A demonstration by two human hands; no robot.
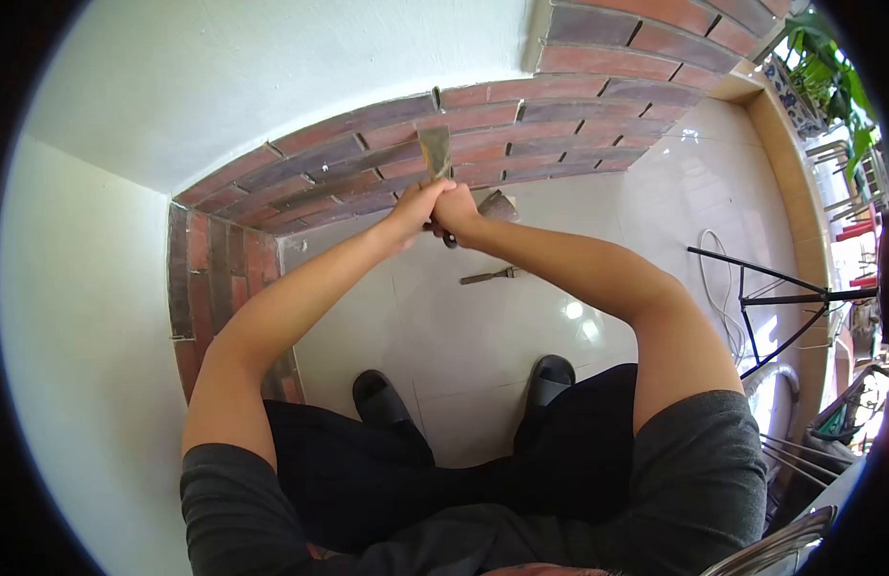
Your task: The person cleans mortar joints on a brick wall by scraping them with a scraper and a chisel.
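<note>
While both arms reach forward to the low brick wall (545,130), the left hand (409,217) and the right hand (457,213) are clenched together around the handle of a flat-bladed scraper (434,152). Blade points away from the body, toward the far side, over the brick courses; dark butt of the handle shows below the fists. Contact between blade edge and brick: cannot tell from this angle. Grip: both hands closed on the tool, neither released; exact finger overlap unclear, left hand slightly blurred. Step in hand, as judged: two-handed blade work on the brick face. Next move, as judged, calls for a firm grip, the edge set squarely on the chosen brick or joint, and pressure shared by both arms; too steep an angle could let the edge skid or gouge the surface. Floor (416,326): a slim dark-handled tool (488,276) lies near the right forearm, on its near side; a flat brownish piece (500,205) sits just beyond that forearm, partly hidden, identity uncertain. To the right, a black tripod stand (785,280) and a pale cable (721,288). Sandalled feet (385,398) apart, near side.
</note>
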